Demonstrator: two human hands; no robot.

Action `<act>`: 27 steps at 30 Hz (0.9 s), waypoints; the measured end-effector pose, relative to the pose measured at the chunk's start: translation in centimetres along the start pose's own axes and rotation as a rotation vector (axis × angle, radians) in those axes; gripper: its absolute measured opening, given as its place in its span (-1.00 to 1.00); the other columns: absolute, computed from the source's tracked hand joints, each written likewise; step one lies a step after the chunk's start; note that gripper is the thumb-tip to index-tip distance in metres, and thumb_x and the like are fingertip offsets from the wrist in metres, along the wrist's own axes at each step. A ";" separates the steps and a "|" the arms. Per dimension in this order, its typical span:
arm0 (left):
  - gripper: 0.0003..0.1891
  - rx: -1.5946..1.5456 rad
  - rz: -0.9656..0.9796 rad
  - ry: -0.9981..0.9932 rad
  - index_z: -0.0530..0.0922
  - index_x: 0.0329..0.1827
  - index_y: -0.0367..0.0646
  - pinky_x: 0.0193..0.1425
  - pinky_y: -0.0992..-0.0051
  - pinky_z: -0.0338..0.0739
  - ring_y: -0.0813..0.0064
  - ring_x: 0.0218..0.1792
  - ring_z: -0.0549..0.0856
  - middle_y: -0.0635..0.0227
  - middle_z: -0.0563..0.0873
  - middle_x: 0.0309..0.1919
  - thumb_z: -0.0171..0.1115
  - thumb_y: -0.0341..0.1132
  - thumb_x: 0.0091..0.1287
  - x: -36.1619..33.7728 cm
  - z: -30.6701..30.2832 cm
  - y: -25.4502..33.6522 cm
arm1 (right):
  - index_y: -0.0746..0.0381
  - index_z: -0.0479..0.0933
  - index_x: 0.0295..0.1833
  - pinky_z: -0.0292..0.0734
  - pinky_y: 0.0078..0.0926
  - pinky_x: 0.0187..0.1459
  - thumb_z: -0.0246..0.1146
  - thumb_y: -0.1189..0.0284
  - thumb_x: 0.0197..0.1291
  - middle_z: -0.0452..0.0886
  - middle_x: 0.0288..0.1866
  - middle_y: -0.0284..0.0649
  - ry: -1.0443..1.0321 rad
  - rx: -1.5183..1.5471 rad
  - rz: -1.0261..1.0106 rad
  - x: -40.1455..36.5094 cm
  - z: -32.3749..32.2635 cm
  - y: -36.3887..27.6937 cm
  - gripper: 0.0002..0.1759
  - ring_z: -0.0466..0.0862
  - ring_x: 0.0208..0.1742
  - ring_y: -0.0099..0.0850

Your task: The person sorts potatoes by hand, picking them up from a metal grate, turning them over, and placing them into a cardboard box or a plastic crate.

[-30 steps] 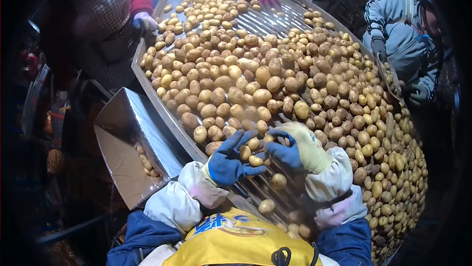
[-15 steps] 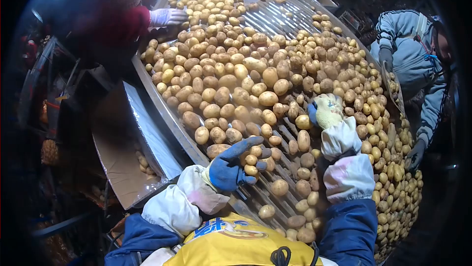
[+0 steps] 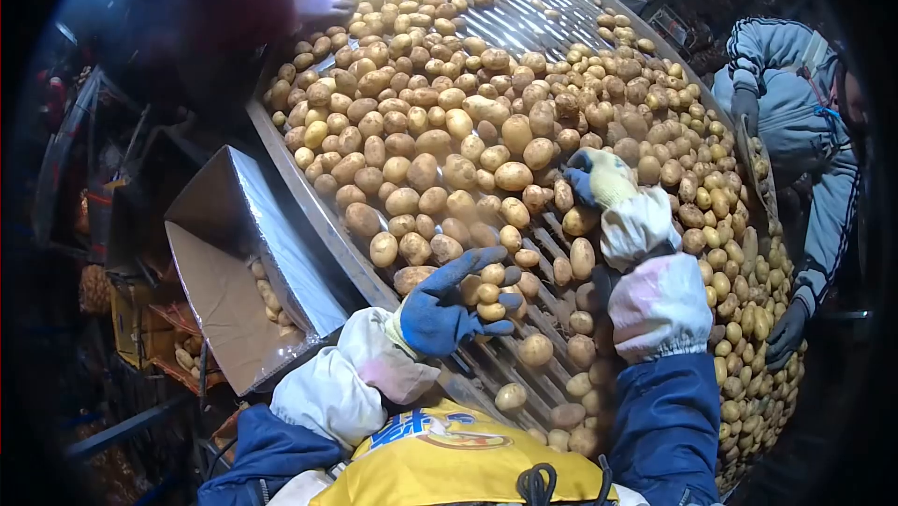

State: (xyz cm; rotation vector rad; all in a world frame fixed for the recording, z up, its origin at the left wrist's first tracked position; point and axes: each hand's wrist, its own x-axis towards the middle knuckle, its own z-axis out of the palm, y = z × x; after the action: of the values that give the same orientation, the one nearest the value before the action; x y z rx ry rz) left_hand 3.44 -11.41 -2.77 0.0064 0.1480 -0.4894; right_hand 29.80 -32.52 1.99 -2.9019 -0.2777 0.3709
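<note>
My left hand [image 3: 438, 317], in a blue-coated glove, is cupped around several small potatoes [image 3: 489, 293], its fingers curled about them. It is above the slatted rack near my apron. My right hand [image 3: 603, 179], in a pale glove with blue fingertips, reaches into the heap with bent fingers pointing down and left. Potatoes [image 3: 564, 195] lie right beside those fingertips; whatever they grip is hidden. Many more potatoes [image 3: 449, 122], some brown with soil, cover the rack [image 3: 552, 319], whose dark bars show between my hands.
An open cardboard box [image 3: 224, 291] lined with plastic stands left of the rack's metal edge [image 3: 313, 225], potatoes inside. Another person's gloved hand [image 3: 323, 3] rests at the upper left. A person in a grey-blue jacket [image 3: 786, 122] leans in from the right, a dark-gloved hand [image 3: 789, 333] on potatoes.
My right hand has moved slightly up and left across the heap. My left hand has shifted slightly right, still holding the small potatoes. The right-hand person's lower hand has moved down.
</note>
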 end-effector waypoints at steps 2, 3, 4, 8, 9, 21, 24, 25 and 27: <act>-0.45 0.037 0.011 0.023 0.29 0.69 0.06 0.38 -0.26 0.63 -0.18 0.43 0.61 0.07 0.50 0.55 -0.03 0.01 0.74 0.1 0.5 0.0 | 0.16 0.78 0.05 0.62 -0.33 0.13 0.44 0.26 0.36 0.81 -0.03 -0.26 -0.031 0.228 0.119 -2.2 -1.9 -0.8 -0.73 0.76 0.06 -0.38; -0.44 0.024 0.012 0.013 0.29 0.70 0.07 0.39 -0.28 0.62 -0.18 0.43 0.61 0.06 0.49 0.56 -0.03 0.02 0.74 0.1 0.4 0.0 | 0.17 0.78 0.06 0.63 -0.34 0.12 0.44 0.26 0.36 0.81 -0.03 -0.26 -0.061 0.347 0.121 -3.9 -2.8 -1.4 -0.73 0.76 0.06 -0.39; -0.44 0.011 0.010 0.003 0.28 0.71 0.09 0.40 -0.29 0.61 -0.18 0.43 0.61 0.06 0.48 0.57 -0.03 0.02 0.73 0.2 0.2 0.1 | 0.18 0.78 0.06 0.63 -0.36 0.12 0.44 0.27 0.36 0.81 -0.03 -0.26 -0.106 0.452 0.067 -6.0 -3.7 -2.0 -0.73 0.76 0.05 -0.39; -0.43 -0.011 0.014 -0.052 0.27 0.71 0.11 0.42 -0.29 0.59 -0.18 0.43 0.60 0.07 0.46 0.58 -0.04 0.04 0.73 0.4 -0.8 0.1 | 0.32 0.70 0.21 0.67 -0.48 0.08 0.45 0.41 0.40 0.82 0.01 -0.23 -0.263 0.635 -0.377 -12.3 -4.4 -3.1 -0.66 0.73 0.00 -0.56; -0.43 0.026 0.001 -0.018 0.27 0.71 0.11 0.39 -0.23 0.63 -0.15 0.43 0.61 0.08 0.49 0.56 -0.06 0.05 0.73 0.2 -0.6 0.2 | 0.32 0.67 0.25 0.66 -0.51 0.09 0.46 0.40 0.40 0.81 0.00 -0.23 -0.237 0.717 -0.269 -11.8 -3.2 -2.4 -0.61 0.70 0.00 -0.61; -0.45 0.356 0.107 0.082 0.31 0.72 0.11 -0.04 0.55 0.78 0.38 0.19 0.79 0.25 0.69 0.33 0.04 -0.26 0.69 -1.4 2.4 0.3 | 0.29 0.58 0.38 0.66 -0.27 0.20 0.53 0.25 0.21 0.76 0.15 -0.05 -0.094 0.322 -0.214 -10.7 0.5 -1.0 -0.33 0.77 0.14 -0.23; -0.45 0.411 0.137 0.090 0.32 0.72 0.11 -0.04 0.51 0.81 0.37 0.19 0.79 0.24 0.68 0.34 0.04 -0.28 0.69 -1.3 1.9 -0.3 | 0.33 0.50 0.47 0.67 -0.44 0.14 0.45 0.45 0.30 0.72 0.20 -0.14 -0.229 0.985 -0.143 -13.9 -0.8 -1.0 -0.36 0.72 0.09 -0.46; -0.45 0.460 0.141 0.101 0.32 0.71 0.11 -0.04 0.50 0.82 0.36 0.19 0.79 0.23 0.68 0.34 0.04 -0.28 0.69 -1.3 2.1 -0.3 | 0.34 0.48 0.48 0.67 -0.47 0.13 0.42 0.48 0.31 0.70 0.21 -0.15 -0.249 1.157 -0.165 -14.7 -1.0 -0.8 -0.37 0.71 0.07 -0.50; -0.46 0.457 0.126 0.123 0.33 0.71 0.12 -0.05 0.51 0.81 0.37 0.17 0.79 0.23 0.68 0.34 0.03 -0.29 0.69 -1.4 2.4 -0.1 | 0.35 0.47 0.50 0.71 -0.43 0.09 0.38 0.52 0.33 0.70 0.22 -0.12 -0.168 1.204 -0.272 -15.2 -0.3 -0.6 -0.37 0.74 0.04 -0.45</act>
State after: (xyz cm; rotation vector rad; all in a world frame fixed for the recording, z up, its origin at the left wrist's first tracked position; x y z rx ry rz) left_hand 2.49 -10.99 -0.15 0.4908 0.1527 -0.3887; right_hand 15.33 -35.21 5.88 -1.6370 -0.3162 0.4990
